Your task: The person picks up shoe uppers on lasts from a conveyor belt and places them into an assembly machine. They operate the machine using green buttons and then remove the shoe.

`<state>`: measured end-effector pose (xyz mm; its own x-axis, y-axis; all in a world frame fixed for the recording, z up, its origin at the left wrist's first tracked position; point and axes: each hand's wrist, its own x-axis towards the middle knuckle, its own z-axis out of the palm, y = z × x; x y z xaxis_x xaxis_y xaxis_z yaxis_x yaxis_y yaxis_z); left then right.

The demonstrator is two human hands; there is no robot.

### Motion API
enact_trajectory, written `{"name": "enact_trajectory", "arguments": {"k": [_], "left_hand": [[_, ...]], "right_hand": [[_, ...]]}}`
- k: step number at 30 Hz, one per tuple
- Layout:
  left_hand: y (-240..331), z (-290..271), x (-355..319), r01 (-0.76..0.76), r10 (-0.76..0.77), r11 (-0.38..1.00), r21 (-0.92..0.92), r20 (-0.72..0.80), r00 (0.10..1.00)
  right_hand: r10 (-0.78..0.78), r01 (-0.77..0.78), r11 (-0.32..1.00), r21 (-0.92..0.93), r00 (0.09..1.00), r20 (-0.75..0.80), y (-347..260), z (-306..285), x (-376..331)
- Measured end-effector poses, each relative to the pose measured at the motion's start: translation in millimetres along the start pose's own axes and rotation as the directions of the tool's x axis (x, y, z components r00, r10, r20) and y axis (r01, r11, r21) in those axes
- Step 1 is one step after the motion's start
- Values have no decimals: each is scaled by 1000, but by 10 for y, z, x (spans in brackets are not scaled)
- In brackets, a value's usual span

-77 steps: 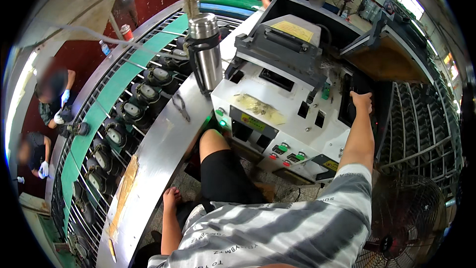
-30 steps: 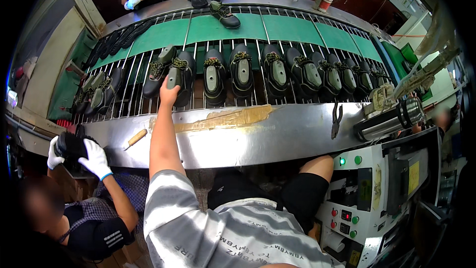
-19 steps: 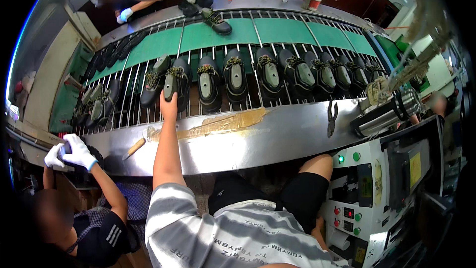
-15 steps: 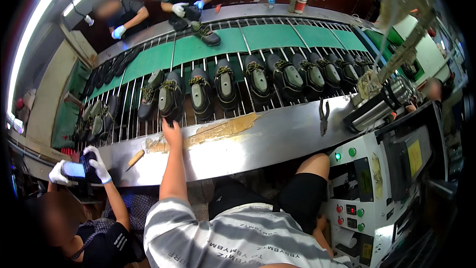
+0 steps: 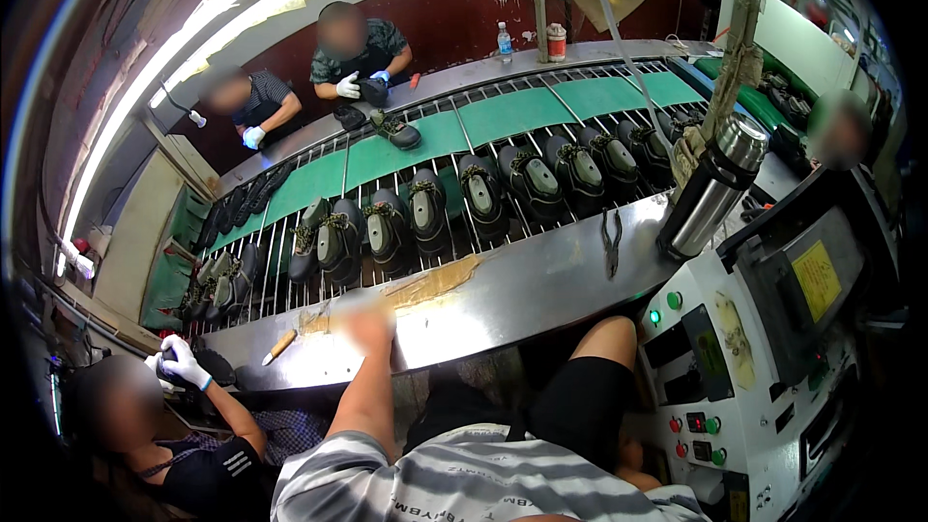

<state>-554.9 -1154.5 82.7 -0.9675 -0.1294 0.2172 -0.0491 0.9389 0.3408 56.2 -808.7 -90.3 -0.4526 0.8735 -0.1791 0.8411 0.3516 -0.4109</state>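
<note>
My left hand [image 5: 367, 321] is over the near steel edge of the bench, below the row of shoes and beside the brown tape. Its fingers are blurred, so whether it is open or closed does not show. Dark shoes with grey tongues and speckled laces stand on the rails; the nearest shoes to this hand are one dark shoe [image 5: 338, 244] and another dark shoe [image 5: 389, 235]. Low beside my right thigh, close to the control panel, my right hand [image 5: 630, 454] is partly hidden, and its fingers cannot be made out.
A wooden-handled knife [image 5: 280, 346] and pliers [image 5: 611, 244] lie on the steel ledge [image 5: 503, 304]. A steel flask [image 5: 713, 188] stands at its right end, above a white control panel [image 5: 710, 367]. A gloved co-worker [image 5: 184, 362] is at lower left; two more people work across the green belt [image 5: 503, 114].
My left hand has drawn back from the toe of a shoe to the near steel ledge. The view has shifted. The co-worker at lower left has moved their gloved hands.
</note>
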Motion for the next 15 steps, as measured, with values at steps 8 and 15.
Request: {"name": "enact_trajectory", "arguments": {"k": [8,15], "left_hand": [[138,12,6,-72,99,973,220,-114,989],[87,143,85,-81,100,945,318,-45,994]], "right_hand": [[153,-141,985,-104,982,113,70,48,88],[190,-181,979,-91,977,94,105,74,86]]}}
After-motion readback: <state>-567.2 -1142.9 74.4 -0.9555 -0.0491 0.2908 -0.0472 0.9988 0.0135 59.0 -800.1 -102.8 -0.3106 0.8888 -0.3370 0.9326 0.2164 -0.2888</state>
